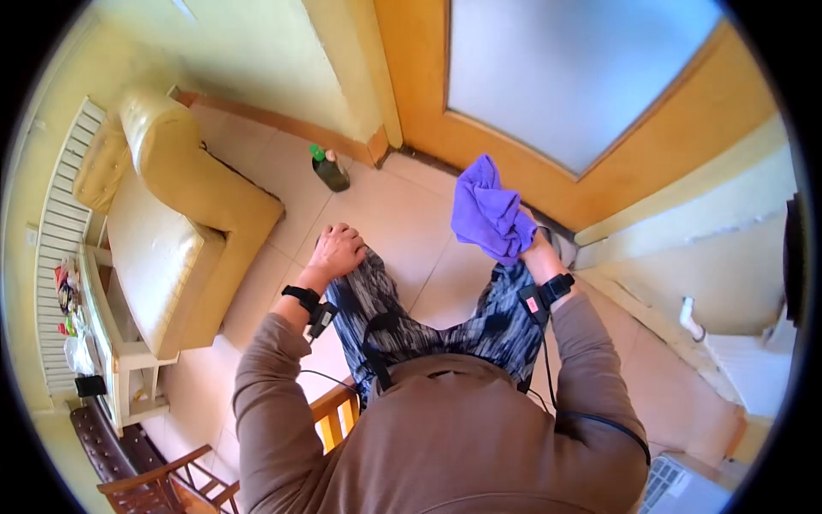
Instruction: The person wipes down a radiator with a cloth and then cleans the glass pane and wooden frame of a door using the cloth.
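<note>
Cloth of purple colour is the landmark here: it is bunched in your right hand, which is closed around its lower part, so the loose upper folds stand up in front of the orange door. The cloth is off the floor and clear of your knees, probably because you grip it low and lift it to keep it free.

To the left of the cloth, your left hand rests on your left knee with the fingers curled together into a loose fist; it holds nothing. It seems to be placed there to support your body while you lean forward. Both wrists carry a black band, and a thin cable runs from each.

Further left of the cloth and a little higher, a dark bottle with a green cap stands upright on the tiled floor, close to the door frame. Well to the left of the cloth stands a yellow armchair against the wall.

No brand, label or writing can be read on the bottle or elsewhere.
</note>
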### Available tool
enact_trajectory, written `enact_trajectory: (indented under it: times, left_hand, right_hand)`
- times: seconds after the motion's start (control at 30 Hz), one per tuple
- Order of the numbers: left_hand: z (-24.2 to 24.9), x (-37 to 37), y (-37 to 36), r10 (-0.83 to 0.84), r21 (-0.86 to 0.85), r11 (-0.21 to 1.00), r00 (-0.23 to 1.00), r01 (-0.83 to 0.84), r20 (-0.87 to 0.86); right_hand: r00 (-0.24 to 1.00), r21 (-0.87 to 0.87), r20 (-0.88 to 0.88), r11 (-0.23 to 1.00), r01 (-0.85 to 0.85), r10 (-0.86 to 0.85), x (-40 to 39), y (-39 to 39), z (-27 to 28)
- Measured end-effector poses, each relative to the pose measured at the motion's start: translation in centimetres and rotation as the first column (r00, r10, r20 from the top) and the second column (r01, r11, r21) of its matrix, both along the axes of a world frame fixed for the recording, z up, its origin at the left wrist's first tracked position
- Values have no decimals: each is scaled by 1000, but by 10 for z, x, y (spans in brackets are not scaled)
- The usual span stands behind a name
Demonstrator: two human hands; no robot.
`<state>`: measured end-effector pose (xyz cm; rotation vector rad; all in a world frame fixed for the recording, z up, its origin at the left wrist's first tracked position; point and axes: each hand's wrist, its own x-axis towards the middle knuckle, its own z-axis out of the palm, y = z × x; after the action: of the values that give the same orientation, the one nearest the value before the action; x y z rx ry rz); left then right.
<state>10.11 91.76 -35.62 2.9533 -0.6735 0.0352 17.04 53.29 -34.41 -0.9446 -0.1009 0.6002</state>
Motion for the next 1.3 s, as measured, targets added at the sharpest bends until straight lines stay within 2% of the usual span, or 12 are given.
enact_trajectory:
  times: [0.17, 0.23, 0.3, 0.37, 0.63, 0.7, 0.87, 1.0, 1.03, 1.17, 1.23, 1.3]
  left_hand:
    - [1, 34, 10, -280, -89, 960, 903, 266, -324]
    - [1, 47, 6, -395, -136, 918, 844, 371, -363]
    - [2, 62, 6, -462, -233, 887, 783, 399, -417]
    - [-7, 77, 16, -490, -341, 867, 746, 363, -451]
    - [-21, 111, 13, -517, -447, 838, 721, 314, -462]
    - [-20, 109, 12, -517, -467, 835, 702, 289, -490]
    - [-12, 99, 0, -510, -509, 826, 708, 243, -489]
    - [-2, 71, -5, -421, -451, 873, 755, 185, -504]
    - [1, 67, -8, -347, -373, 914, 783, 159, -517]
    - [24, 47, -34, -78, -67, 996, 854, 51, -514]
    - [100, 69, -62, -26, -328, 937, 908, -124, -418]
    - [209, 123, -86, 61, -546, 736, 842, -401, -537]
  right_hand:
    - [954, -15, -295, 998, -64, 57, 35, 7, -65]
    - [806, 164, -571, 984, -76, 158, 38, 16, -93]
    - [739, -36, -655, 969, -242, 160, 31, 29, -102]
    - [653, 29, -722, 952, -304, 230, 30, 37, -101]
    - [533, 187, -790, 946, -263, 304, 60, 36, -128]
    - [416, 220, -876, 970, -108, 245, 55, 45, -124]
    - [463, 174, -863, 979, -104, 203, 42, 61, -126]
    - [414, -60, -910, 993, -102, -12, 5, 58, -129]
    - [404, -126, -912, 985, -121, -67, 0, 53, -117]
    - [723, -215, -684, 974, -76, -95, 11, 34, 24]
    - [723, -217, -683, 973, -73, -98, 28, 21, 102]
    - [751, -341, -615, 940, 21, -240, 18, -6, 122]
